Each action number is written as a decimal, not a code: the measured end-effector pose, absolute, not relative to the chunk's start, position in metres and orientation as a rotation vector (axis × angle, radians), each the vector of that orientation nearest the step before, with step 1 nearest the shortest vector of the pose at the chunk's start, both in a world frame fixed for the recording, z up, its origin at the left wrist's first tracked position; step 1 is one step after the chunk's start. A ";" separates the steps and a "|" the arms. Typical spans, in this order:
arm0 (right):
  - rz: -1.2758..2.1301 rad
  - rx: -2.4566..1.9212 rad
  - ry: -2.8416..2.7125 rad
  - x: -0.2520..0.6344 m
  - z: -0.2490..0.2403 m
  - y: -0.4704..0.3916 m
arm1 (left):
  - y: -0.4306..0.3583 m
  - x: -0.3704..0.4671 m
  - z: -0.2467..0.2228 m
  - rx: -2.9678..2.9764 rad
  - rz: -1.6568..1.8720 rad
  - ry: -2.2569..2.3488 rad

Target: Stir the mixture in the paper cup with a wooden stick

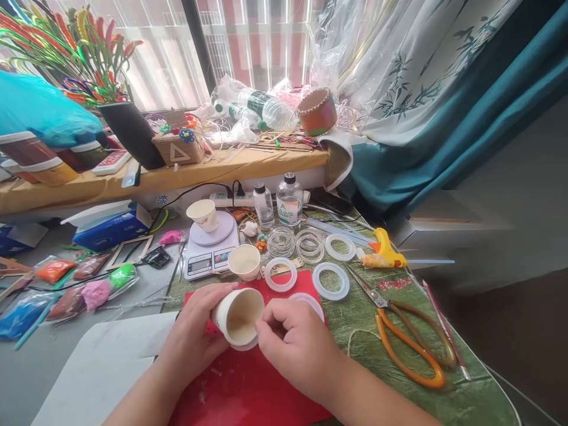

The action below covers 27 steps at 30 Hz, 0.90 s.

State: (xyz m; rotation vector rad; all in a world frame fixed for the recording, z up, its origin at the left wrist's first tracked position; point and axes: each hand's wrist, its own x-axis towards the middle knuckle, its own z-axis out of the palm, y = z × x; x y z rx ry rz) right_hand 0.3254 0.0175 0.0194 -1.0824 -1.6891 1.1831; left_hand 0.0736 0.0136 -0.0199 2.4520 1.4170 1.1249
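Note:
My left hand (195, 328) is wrapped round a white paper cup (239, 316), which tilts so that its mouth faces me. A faint tan patch shows inside the cup. At the cup's right rim, my right hand (302, 337) is closed in a pinch; whatever the fingertips hold is hidden. Both hands are above a red sheet (239, 390). Just beyond them stands a second paper cup (244, 263). A third paper cup (203, 216) sits on a white kitchen scale (210, 251). Translucent ring moulds (281, 274) lie close to my right hand, one partly behind it.
Scissors (390, 319) with orange handles, a pencil (446, 331) and a yellow glue gun (384, 251) lie at right. Two clear bottles (290, 204) stand behind coiled rings (281, 242). Bagged coloured clay (95, 294) and a blue box (113, 228) are at left, below a cluttered ledge (239, 163).

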 end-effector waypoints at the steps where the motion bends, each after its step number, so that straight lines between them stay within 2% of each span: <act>1: 1.191 -1.093 -1.682 0.326 0.020 0.018 | 0.014 0.073 -0.020 2.458 1.110 1.415; 18: 1.162 -1.076 -1.689 0.329 0.024 0.018 | 0.013 0.073 -0.012 2.515 1.072 1.393; 22: 1.017 -1.079 -1.738 0.329 0.022 0.018 | 0.013 0.073 -0.011 2.509 1.052 1.358; 27: 1.017 -1.049 -1.720 0.330 0.022 0.019 | 0.016 0.075 -0.010 2.506 1.099 1.315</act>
